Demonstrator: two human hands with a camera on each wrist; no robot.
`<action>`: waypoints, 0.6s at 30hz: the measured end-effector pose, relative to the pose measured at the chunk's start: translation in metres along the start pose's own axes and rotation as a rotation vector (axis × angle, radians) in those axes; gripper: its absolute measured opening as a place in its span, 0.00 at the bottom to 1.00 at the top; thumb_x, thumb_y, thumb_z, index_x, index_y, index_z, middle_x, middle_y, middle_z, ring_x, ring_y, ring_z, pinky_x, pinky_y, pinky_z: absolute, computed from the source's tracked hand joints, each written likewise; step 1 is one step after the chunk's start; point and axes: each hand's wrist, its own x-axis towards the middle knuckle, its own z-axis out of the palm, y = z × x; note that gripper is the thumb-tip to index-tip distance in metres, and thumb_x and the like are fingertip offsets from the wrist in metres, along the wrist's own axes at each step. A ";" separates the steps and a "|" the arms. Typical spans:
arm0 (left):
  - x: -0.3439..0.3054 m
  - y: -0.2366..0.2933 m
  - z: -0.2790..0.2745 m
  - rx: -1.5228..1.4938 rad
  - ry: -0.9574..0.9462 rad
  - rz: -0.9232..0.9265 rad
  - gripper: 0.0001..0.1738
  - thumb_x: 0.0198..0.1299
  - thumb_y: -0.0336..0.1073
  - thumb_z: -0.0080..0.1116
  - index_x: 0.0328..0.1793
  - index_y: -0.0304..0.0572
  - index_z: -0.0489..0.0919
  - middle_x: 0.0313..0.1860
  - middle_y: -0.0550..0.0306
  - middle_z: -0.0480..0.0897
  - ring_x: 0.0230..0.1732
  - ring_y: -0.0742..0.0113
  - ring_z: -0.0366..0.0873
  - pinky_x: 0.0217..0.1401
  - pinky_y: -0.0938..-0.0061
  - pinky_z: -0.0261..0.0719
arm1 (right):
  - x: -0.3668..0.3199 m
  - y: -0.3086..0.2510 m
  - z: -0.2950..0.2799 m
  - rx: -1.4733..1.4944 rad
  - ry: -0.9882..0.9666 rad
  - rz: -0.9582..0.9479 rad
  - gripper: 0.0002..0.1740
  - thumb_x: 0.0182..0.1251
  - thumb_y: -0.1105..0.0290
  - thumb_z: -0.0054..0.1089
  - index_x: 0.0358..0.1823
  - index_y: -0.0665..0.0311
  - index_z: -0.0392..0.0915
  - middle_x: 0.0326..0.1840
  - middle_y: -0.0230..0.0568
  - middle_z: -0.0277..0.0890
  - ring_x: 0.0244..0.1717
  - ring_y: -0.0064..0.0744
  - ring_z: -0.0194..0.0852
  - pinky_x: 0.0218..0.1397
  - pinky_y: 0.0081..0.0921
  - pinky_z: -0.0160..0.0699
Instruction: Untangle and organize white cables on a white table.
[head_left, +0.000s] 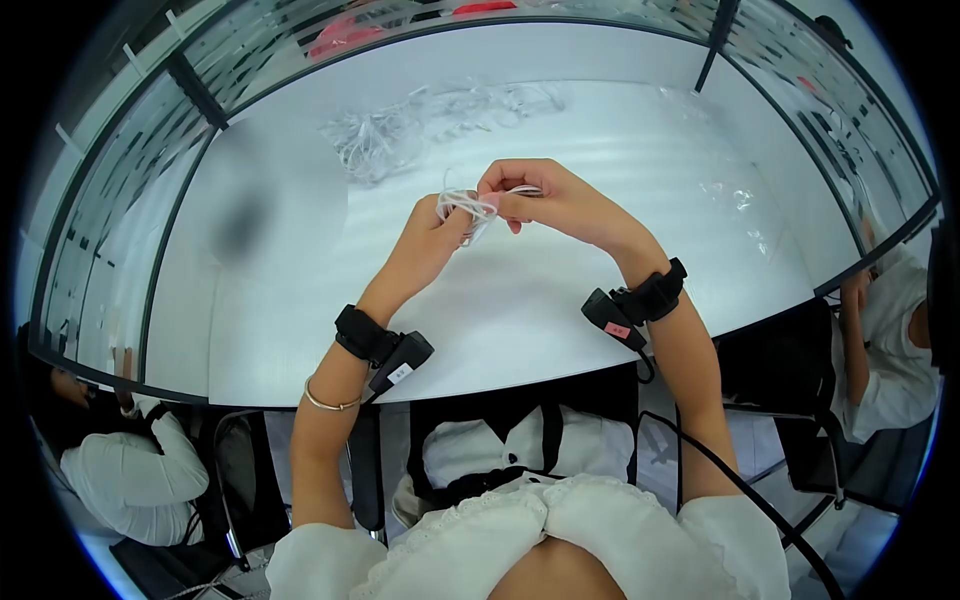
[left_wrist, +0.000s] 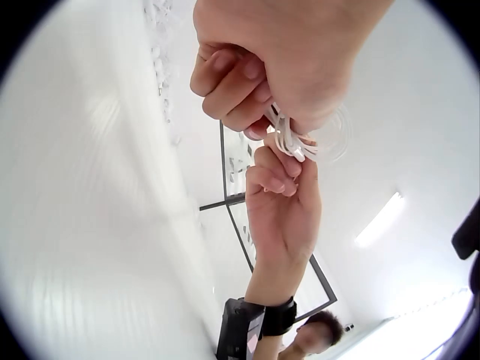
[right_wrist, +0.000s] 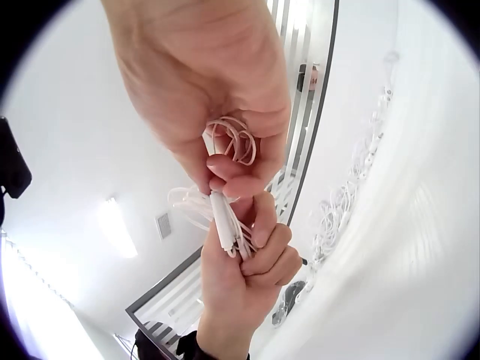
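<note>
A coiled white cable (head_left: 465, 212) is held up between both hands over the white table. My left hand (head_left: 428, 245) grips the bundle, its fingers curled around the loops, as the left wrist view shows. Close beside it, my right hand (head_left: 560, 203) pinches part of the same cable, and a few small loops (right_wrist: 241, 139) lie in its palm. A slim white connector piece (right_wrist: 222, 221) sticks out along the left hand's thumb in the right wrist view. The two hands' fingertips meet at the bundle and hide part of it.
Loose white cables (head_left: 370, 140) lie heaped along the back of the table (head_left: 520, 320). Clear plastic wrapping (head_left: 740, 205) shows at the right. A low partition with a dark frame borders the far side. Other people sit at both sides.
</note>
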 end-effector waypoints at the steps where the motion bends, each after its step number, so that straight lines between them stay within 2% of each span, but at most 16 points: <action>1: -0.002 0.005 0.005 -0.024 0.054 -0.026 0.15 0.69 0.40 0.42 0.33 0.42 0.74 0.23 0.72 0.66 0.21 0.85 0.53 0.21 0.84 0.48 | -0.001 -0.003 -0.001 -0.018 -0.001 0.026 0.12 0.67 0.59 0.57 0.36 0.61 0.74 0.32 0.27 0.71 0.28 0.16 0.63 0.37 0.16 0.65; 4: 0.000 -0.001 0.007 -0.129 0.341 0.061 0.15 0.69 0.40 0.42 0.29 0.44 0.71 0.22 0.72 0.65 0.20 0.84 0.52 0.20 0.83 0.47 | 0.001 0.001 -0.005 0.008 0.085 0.030 0.12 0.67 0.59 0.57 0.37 0.60 0.75 0.31 0.25 0.69 0.28 0.16 0.62 0.37 0.15 0.65; 8: -0.003 0.011 0.014 -0.183 0.521 0.225 0.17 0.69 0.39 0.45 0.25 0.44 0.68 0.22 0.70 0.66 0.20 0.84 0.54 0.20 0.83 0.48 | 0.002 -0.004 0.003 0.086 0.167 0.065 0.11 0.67 0.59 0.56 0.41 0.58 0.74 0.24 0.20 0.63 0.26 0.14 0.54 0.31 0.14 0.55; 9: -0.004 0.012 0.014 -0.213 0.512 0.265 0.17 0.69 0.40 0.46 0.26 0.43 0.70 0.23 0.69 0.67 0.21 0.83 0.55 0.21 0.83 0.48 | 0.004 -0.002 0.002 0.113 0.167 0.048 0.11 0.67 0.59 0.56 0.42 0.57 0.73 0.21 0.18 0.57 0.24 0.14 0.48 0.29 0.14 0.49; 12: -0.008 0.024 0.025 -0.210 0.619 0.213 0.17 0.70 0.39 0.45 0.26 0.43 0.71 0.23 0.69 0.66 0.21 0.83 0.55 0.21 0.82 0.48 | 0.001 -0.004 -0.004 0.174 0.215 0.041 0.11 0.66 0.59 0.57 0.42 0.56 0.74 0.20 0.18 0.53 0.23 0.14 0.45 0.28 0.15 0.47; 13: -0.011 0.010 0.011 -0.130 0.382 0.318 0.17 0.70 0.39 0.45 0.26 0.42 0.71 0.21 0.70 0.65 0.21 0.82 0.54 0.22 0.82 0.49 | 0.001 -0.004 -0.007 0.185 0.237 0.040 0.11 0.66 0.59 0.57 0.42 0.56 0.73 0.20 0.18 0.52 0.22 0.14 0.44 0.28 0.15 0.47; 16: -0.011 0.004 0.007 0.058 0.032 0.257 0.18 0.70 0.39 0.46 0.26 0.40 0.70 0.20 0.70 0.63 0.21 0.82 0.52 0.23 0.80 0.49 | 0.000 -0.001 -0.014 0.200 0.298 0.056 0.11 0.65 0.59 0.58 0.43 0.56 0.73 0.19 0.18 0.51 0.21 0.14 0.44 0.27 0.16 0.45; 17: -0.007 0.007 0.008 0.122 -0.065 0.250 0.16 0.68 0.38 0.50 0.31 0.34 0.74 0.15 0.64 0.61 0.20 0.78 0.52 0.21 0.75 0.53 | 0.001 0.000 -0.013 0.194 0.311 0.069 0.11 0.65 0.60 0.58 0.44 0.56 0.73 0.19 0.18 0.52 0.21 0.13 0.44 0.26 0.16 0.45; 18: -0.006 0.007 0.009 0.158 -0.091 0.227 0.15 0.68 0.38 0.50 0.31 0.34 0.75 0.15 0.64 0.61 0.20 0.77 0.52 0.21 0.75 0.53 | 0.001 0.000 -0.013 0.189 0.322 0.082 0.12 0.65 0.60 0.58 0.44 0.56 0.72 0.19 0.18 0.52 0.21 0.13 0.44 0.26 0.16 0.45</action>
